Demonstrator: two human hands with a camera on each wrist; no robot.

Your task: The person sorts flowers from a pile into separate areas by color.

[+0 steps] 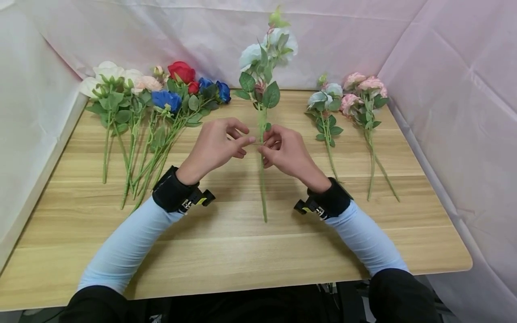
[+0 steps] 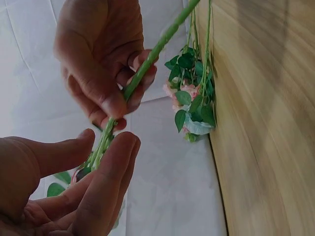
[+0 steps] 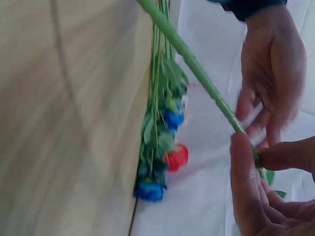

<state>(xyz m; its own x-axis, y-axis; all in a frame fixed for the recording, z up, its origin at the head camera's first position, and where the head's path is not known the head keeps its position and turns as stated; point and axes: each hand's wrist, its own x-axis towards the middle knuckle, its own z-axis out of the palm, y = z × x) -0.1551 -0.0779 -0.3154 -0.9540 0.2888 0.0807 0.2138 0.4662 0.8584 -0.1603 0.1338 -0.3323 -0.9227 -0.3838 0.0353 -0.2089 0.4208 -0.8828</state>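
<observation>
My right hand point(image 1: 288, 150) pinches the green stem point(image 1: 263, 188) of an artificial flower spray between thumb and fingers. The spray stands nearly upright in front of me, with pale blue blooms point(image 1: 251, 56) and green leaves at its top. Just left of the stem is my left hand point(image 1: 218, 143), its thumb and fingers apart. In the left wrist view the left hand's fingers point(image 2: 106, 182) lie loosely beside the stem, with a gap to the thumb. The right wrist view has the stem between the right thumb and fingers point(image 3: 243, 182), and the left hand point(image 3: 273, 69) blurred beyond.
On the table's left lie several artificial flowers, among them white blooms point(image 1: 108, 71), a red rose point(image 1: 181, 72) and a blue rose point(image 1: 166, 99). To the right lie a pale blue spray point(image 1: 321, 99) and pink flowers point(image 1: 371, 85). White cloth point(image 1: 343, 40) hangs behind the wooden table point(image 1: 226, 255).
</observation>
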